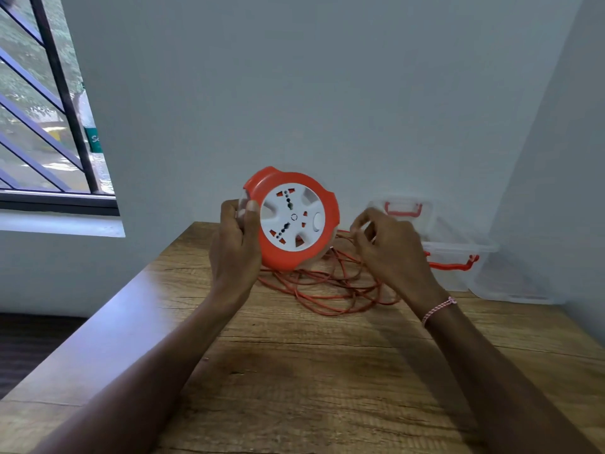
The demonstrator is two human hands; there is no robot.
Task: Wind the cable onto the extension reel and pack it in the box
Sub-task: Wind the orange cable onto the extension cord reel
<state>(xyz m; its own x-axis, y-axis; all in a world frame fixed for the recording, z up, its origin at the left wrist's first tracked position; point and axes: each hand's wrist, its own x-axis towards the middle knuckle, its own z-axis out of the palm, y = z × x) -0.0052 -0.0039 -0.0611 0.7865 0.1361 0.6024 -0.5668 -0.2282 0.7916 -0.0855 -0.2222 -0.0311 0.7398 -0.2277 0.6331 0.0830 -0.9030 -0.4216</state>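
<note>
I hold the round orange extension reel (pixel 296 239) upright above the table, its white socket face turned toward me. My left hand (pixel 234 244) grips its left rim, thumb on the front. A loose heap of orange cable (pixel 330 285) lies on the wooden table (pixel 294 371) below and right of the reel. My right hand (pixel 389 250) is just right of the reel, its fingers pinched on a strand of that cable. The clear plastic box (pixel 491 276) with orange latches stands at the back right, its lid (pixel 406 211) leaning against the wall.
A grey wall runs close behind the table and meets a side wall at the right corner. A barred window (pixel 49 126) is at the upper left. The table's left edge drops to a dark floor (pixel 29 348).
</note>
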